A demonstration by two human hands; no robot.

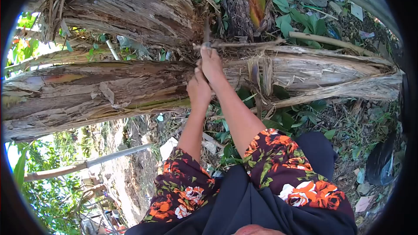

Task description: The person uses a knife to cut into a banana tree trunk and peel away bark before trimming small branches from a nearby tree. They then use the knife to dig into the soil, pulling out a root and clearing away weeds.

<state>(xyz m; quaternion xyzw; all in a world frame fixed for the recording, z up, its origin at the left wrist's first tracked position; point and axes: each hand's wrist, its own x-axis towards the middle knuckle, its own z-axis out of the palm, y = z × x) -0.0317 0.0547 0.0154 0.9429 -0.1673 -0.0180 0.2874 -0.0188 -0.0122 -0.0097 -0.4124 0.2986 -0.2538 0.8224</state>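
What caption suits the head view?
Left hand and right hand close together over a peeling trunk, floral sleeves reaching in.

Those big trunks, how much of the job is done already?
Done, it seems: the pale trunk on the right looks torn open, with loose strips. In hand: the right hand grips a blurred tool by ragged brown fibres, the left hand close against it. Left: the upper trunk looks thick and bulky, but I can't tell how much remains.
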